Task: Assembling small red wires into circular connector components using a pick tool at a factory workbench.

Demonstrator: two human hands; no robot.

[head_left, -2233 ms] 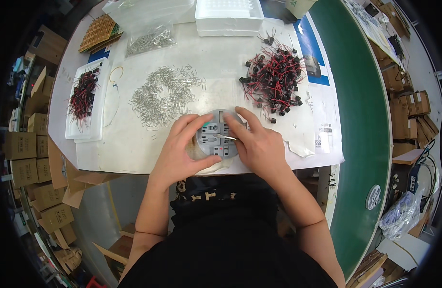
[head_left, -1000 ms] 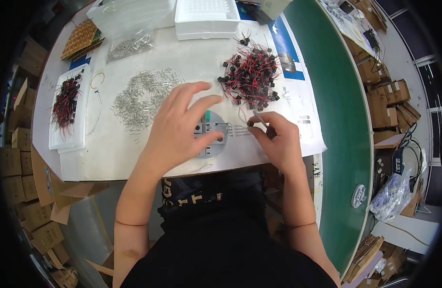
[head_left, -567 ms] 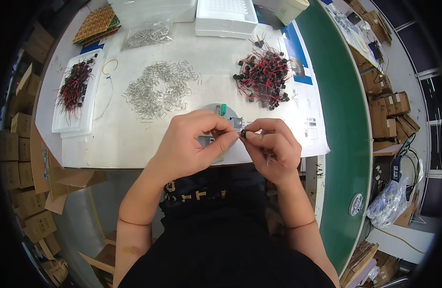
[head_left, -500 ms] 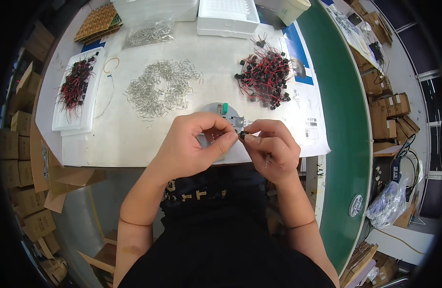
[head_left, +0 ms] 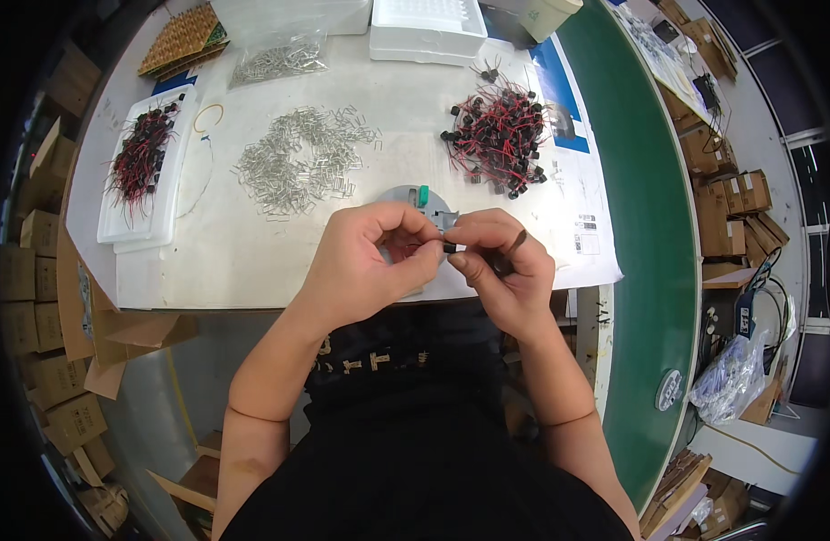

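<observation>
Near the table's front edge, my left hand [head_left: 365, 261] and my right hand [head_left: 509, 270] meet fingertip to fingertip. Pinched between them is a small black cylindrical part [head_left: 449, 248], like those in the pile with red and black wires. My right thumb and index finger grip its body. The left thumb and fingers close on its other end, where a bit of red wire shows inside the curled fingers. Just beyond the hands stands a small fixture with a grey round base, a metal block and a green piece [head_left: 423, 196], partly hidden by my fingers.
A pile of black wired parts [head_left: 500, 135] lies at the right, loose U-shaped metal pins [head_left: 298, 162] at the centre left. Farther left, a white tray [head_left: 167, 203] holds more wired parts. A bag of pins [head_left: 284, 61] and white foam trays [head_left: 428, 41] stand at the back.
Both hands have shifted slightly, and the black part between them has moved up and a little left. My right fingers have changed their curl; the shiny bit seen in that palm is out of sight.
</observation>
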